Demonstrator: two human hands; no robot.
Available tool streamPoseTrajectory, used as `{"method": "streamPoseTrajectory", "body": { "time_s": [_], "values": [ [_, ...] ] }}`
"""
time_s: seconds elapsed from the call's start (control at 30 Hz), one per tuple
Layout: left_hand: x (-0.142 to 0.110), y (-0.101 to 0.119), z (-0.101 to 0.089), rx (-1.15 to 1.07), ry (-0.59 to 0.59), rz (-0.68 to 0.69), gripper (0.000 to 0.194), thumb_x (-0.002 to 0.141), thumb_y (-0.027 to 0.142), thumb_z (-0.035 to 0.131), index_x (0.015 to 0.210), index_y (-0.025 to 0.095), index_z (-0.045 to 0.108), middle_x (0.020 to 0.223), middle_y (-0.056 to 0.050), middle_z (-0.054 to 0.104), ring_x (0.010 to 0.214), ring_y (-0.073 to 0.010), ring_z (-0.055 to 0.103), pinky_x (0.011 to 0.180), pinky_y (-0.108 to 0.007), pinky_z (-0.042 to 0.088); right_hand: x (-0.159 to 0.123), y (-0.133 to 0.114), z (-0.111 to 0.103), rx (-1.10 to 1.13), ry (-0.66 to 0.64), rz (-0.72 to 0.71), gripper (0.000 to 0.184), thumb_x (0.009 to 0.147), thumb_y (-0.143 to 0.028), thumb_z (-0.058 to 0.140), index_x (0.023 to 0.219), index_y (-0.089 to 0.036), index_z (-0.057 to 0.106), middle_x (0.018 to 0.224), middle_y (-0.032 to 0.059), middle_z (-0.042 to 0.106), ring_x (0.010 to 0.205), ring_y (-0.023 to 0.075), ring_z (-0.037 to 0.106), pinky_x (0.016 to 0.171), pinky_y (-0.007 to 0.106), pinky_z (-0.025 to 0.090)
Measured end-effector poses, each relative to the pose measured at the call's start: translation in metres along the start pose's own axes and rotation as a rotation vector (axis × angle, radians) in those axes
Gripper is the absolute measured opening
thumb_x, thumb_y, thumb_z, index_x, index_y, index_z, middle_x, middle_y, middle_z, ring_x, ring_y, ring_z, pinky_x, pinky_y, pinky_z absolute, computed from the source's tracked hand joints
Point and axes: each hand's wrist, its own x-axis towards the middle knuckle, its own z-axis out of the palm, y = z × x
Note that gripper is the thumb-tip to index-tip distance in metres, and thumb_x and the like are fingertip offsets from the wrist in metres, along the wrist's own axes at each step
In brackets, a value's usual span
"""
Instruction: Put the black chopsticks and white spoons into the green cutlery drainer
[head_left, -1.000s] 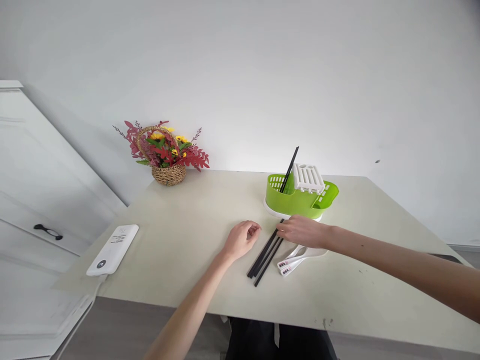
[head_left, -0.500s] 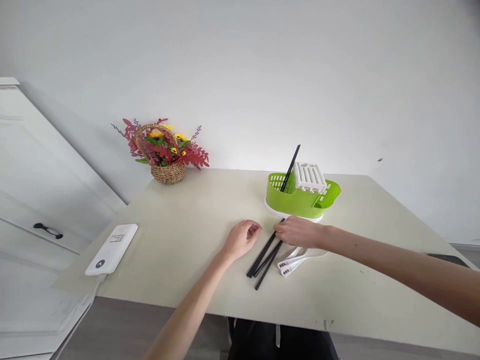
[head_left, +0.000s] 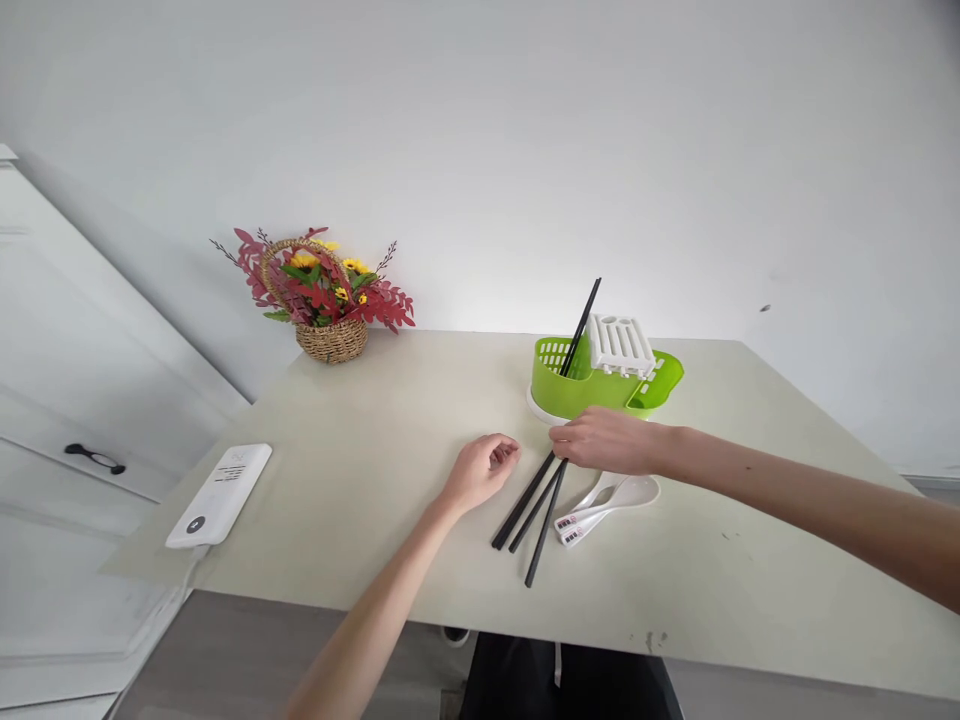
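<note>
My right hand [head_left: 600,440] is closed over the upper ends of black chopsticks [head_left: 551,520], pinching at least one of them between thumb and fingers. Their lower ends fan out on the table towards me, and more black chopsticks [head_left: 523,502] lie just left. To the left rests my left hand [head_left: 484,467], fingers loosely curled with a hollow between them and nothing visible inside. Two white spoons [head_left: 626,492] lie crossed below my right hand. Behind it stands a green cutlery holder [head_left: 577,397] on a white base, with black chopsticks [head_left: 583,325] leaning in its left compartment.
A white slotted rack [head_left: 621,345] sits on top of the holder. At the table's back left is a wicker basket [head_left: 332,342] of artificial flowers. A white power bank [head_left: 220,497] with a cable lies near the left edge, beside a white cabinet [head_left: 90,380].
My right hand has risen slightly away from the spoons, showing more of them. The chopsticks under it have swung, their lower ends spreading to the right. My left hand stays nearly still.
</note>
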Motion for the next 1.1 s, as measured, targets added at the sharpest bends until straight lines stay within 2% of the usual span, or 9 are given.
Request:
{"method": "streamPoseTrajectory", "body": {
  "time_s": [0.13, 0.23, 0.4, 0.5, 0.6, 0.7, 0.8, 0.97, 1.1],
  "values": [
    [0.001, 0.007, -0.007, -0.179, -0.067, -0.085, 0.039, 0.1, 0.056, 0.061, 0.097, 0.019, 0.074, 0.096, -0.006, 0.079, 0.09, -0.0195, 0.071, 0.083, -0.029, 0.051, -0.004, 0.002, -0.02, -0.05, 0.065, -0.019, 0.025, 0.095, 0.003, 0.05, 0.087, -0.016, 0.063, 0.084, 0.0012, 0.059, 0.057, 0.0121, 0.044, 0.054, 0.033, 0.018],
    [0.001, 0.014, -0.013, -0.387, -0.197, -0.13, 0.054, 0.099, 0.067, 0.058, 0.1, 0.015, 0.074, 0.091, -0.009, 0.077, 0.084, -0.0196, 0.071, 0.082, -0.03, 0.052, -0.002, 0.006, -0.03, -0.077, 0.118, -0.018, 0.025, 0.093, 0.005, 0.051, 0.088, -0.016, 0.063, 0.085, 0.0019, 0.059, 0.059, 0.012, 0.046, 0.054, 0.033, 0.017],
    [-0.004, 0.027, -0.02, -0.78, -0.694, -0.192, 0.078, 0.092, 0.083, 0.051, 0.12, 0.012, 0.068, 0.1, -0.017, 0.077, 0.077, -0.0242, 0.075, 0.075, -0.035, 0.054, 0.001, 0.008, -0.039, -0.109, 0.169, 0.029, 0.025, 0.096, 0.004, 0.05, 0.088, -0.015, 0.064, 0.084, 0.0037, 0.06, 0.064, 0.0128, 0.05, 0.054, 0.033, 0.016],
    [-0.008, 0.031, -0.023, -0.85, -0.863, -0.243, 0.063, 0.096, 0.072, 0.058, 0.115, 0.013, 0.069, 0.069, -0.003, 0.065, 0.057, -0.0187, 0.067, 0.059, -0.03, 0.049, 0.0, 0.007, -0.037, -0.105, 0.24, 0.069, 0.027, 0.098, 0.003, 0.046, 0.088, -0.015, 0.064, 0.082, 0.0047, 0.059, 0.065, 0.0137, 0.048, 0.056, 0.033, 0.017],
    [-0.008, 0.03, -0.026, -0.894, -0.829, -0.313, 0.047, 0.1, 0.062, 0.061, 0.107, 0.016, 0.066, 0.055, 0.01, 0.035, 0.038, -0.0091, 0.041, 0.044, -0.024, 0.032, -0.004, 0.005, -0.034, -0.106, 0.356, 0.13, 0.03, 0.097, 0.003, 0.044, 0.084, -0.015, 0.064, 0.089, 0.0079, 0.06, 0.075, 0.0169, 0.051, 0.06, 0.032, 0.026],
    [-0.006, 0.029, -0.029, -0.952, -0.755, -0.325, 0.046, 0.097, 0.065, 0.062, 0.097, 0.019, 0.058, 0.056, 0.011, 0.027, 0.039, -0.0063, 0.022, 0.041, -0.024, 0.023, -0.01, 0.005, -0.038, -0.118, 0.437, 0.18, 0.019, 0.095, -0.004, 0.054, 0.087, -0.015, 0.066, 0.099, 0.0119, 0.065, 0.09, 0.0228, 0.056, 0.074, 0.034, 0.037],
    [-0.006, 0.028, -0.031, -0.952, -0.712, -0.305, 0.049, 0.097, 0.066, 0.063, 0.084, 0.021, 0.049, 0.057, 0.011, 0.023, 0.043, -0.0066, 0.017, 0.042, -0.025, 0.018, -0.017, 0.004, -0.051, -0.061, 0.424, 0.211, 0.009, 0.098, -0.024, 0.066, 0.093, -0.016, 0.067, 0.097, 0.0112, 0.069, 0.097, 0.027, 0.06, 0.083, 0.038, 0.04],
    [-0.006, 0.026, -0.028, -0.924, -0.65, -0.265, 0.052, 0.095, 0.068, 0.065, 0.082, 0.021, 0.046, 0.063, 0.009, 0.019, 0.051, -0.0081, 0.015, 0.047, -0.026, 0.013, -0.024, -0.001, -0.075, 0.259, 0.311, 0.404, 0.017, 0.098, -0.034, 0.068, 0.108, -0.021, 0.064, 0.084, 0.0007, 0.071, 0.069, 0.017, 0.062, 0.063, 0.029, 0.033],
    [-0.006, 0.027, -0.022, -0.889, -0.568, -0.207, 0.048, 0.098, 0.064, 0.063, 0.086, 0.02, 0.049, 0.068, 0.008, 0.023, 0.057, -0.0087, 0.017, 0.053, -0.026, 0.016, -0.022, -0.002, -0.082, 0.304, 0.35, 0.458, 0.026, 0.097, -0.044, 0.069, 0.111, -0.022, 0.065, 0.088, 0.0018, 0.073, 0.073, 0.0185, 0.065, 0.057, 0.028, 0.029]
  ]
}}
